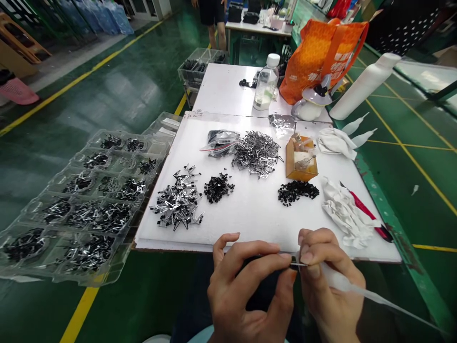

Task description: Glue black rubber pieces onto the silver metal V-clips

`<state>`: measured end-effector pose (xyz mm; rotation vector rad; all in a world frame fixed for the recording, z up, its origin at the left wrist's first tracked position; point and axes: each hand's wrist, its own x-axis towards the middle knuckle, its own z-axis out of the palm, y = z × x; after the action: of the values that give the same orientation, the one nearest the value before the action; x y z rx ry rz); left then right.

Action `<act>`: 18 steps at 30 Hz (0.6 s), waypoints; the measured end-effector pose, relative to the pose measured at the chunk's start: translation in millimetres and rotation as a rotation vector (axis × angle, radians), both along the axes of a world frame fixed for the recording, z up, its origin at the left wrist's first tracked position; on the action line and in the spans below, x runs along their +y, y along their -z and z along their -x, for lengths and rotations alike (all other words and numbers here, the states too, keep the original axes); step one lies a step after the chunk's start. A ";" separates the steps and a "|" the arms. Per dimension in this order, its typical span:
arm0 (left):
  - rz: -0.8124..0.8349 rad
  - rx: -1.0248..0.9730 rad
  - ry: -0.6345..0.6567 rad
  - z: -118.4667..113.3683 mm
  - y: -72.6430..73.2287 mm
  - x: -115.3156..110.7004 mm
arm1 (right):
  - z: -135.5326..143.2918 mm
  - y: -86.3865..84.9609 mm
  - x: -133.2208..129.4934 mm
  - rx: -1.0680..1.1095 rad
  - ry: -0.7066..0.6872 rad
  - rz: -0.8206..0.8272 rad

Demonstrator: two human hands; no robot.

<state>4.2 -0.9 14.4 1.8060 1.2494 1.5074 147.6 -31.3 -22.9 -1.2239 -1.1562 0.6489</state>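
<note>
My left hand (250, 286) is closed in a pinch, with a small thin metal piece (297, 264) at its fingertips. Most of that piece is hidden by the fingers. Close beside it, my right hand (330, 276) is closed around a translucent white dropper (337, 278), whose thin tail runs out to the lower right. The right fingertips meet the end of the metal piece. Both hands are at the near edge of the white table (235, 219). On it lie a pile of metal clips with black ends (178, 200), bare metal clips (257, 153) and small black caps (218, 187).
More black caps (298, 192) lie near a small yellow box (302, 159). Crumpled tissue (348, 214) and red-handled tweezers (367, 212) are at right. Behind stand a clear bottle (267, 83), an orange bag (321, 57) and a white bottle (364, 88). Divided trays (80, 190) fill the left.
</note>
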 end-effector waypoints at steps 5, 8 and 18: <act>0.045 0.057 0.157 7.8 -1.7 6.7 | -7.3 1.2 0.4 0.023 -0.032 0.055; 0.059 0.062 0.249 9.1 -3.2 12.7 | -14.1 2.5 1.3 0.051 -0.087 0.118; 0.870 -0.469 0.316 10.4 -5.3 1.7 | -69.2 18.8 60.8 -0.453 0.123 0.406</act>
<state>-6.2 0.8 19.7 0.9472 1.0658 0.9037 216.8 29.4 -41.7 -1.8412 -1.3432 0.5416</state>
